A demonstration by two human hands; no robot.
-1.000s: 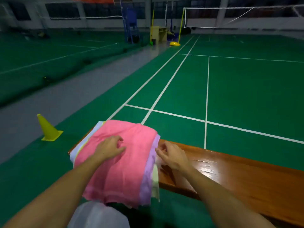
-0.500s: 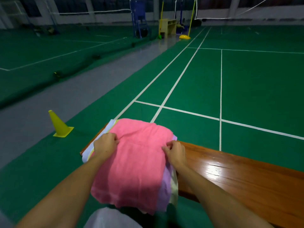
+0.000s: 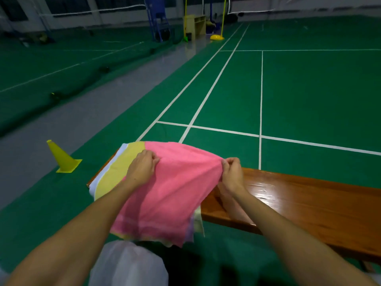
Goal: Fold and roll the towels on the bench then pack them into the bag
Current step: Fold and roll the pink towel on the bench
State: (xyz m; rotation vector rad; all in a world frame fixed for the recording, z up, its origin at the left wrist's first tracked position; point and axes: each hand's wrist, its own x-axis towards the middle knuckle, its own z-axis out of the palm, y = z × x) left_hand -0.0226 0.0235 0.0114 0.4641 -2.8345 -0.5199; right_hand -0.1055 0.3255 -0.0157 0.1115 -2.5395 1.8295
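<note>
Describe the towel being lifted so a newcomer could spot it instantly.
Find the wooden bench on the green court. At its left end lies a towel stack; the pink towel on top, pinched by the left hand and right hand, is the only pink one.

Pink towel [image 3: 165,188] — lifted, pinched both sides — above stacked towels [image 3: 115,172] on bench [image 3: 309,203].

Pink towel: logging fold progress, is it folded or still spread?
Spread, unfolded: the pink terry towel is a single sheet, pinched by left hand and right hand.
</note>
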